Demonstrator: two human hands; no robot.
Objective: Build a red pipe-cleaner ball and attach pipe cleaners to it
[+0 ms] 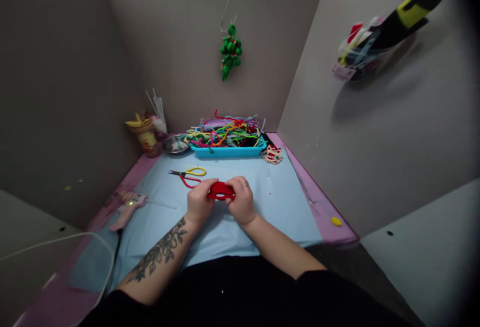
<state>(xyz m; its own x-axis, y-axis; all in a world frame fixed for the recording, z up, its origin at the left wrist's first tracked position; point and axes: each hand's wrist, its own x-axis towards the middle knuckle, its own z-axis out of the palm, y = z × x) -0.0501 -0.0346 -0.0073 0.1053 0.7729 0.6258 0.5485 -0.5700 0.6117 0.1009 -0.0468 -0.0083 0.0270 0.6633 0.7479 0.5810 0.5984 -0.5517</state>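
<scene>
My left hand (198, 203) and my right hand (241, 201) meet over the light blue mat (270, 202), both pinched on a small red fuzzy pipe-cleaner shape (221, 191) held between them. The fingers of both hands curl round its ends. Just beyond the hands lie scissors (188, 173) with one yellow and one red handle.
A blue tray (227, 151) heaped with coloured pipe cleaners stands at the back, a small red-and-white figure (272, 154) beside it. A metal dish (174, 144) and a cup (146, 137) sit at back left. A pink glue gun (127, 208) lies left. A green ornament (231, 52) hangs on the wall.
</scene>
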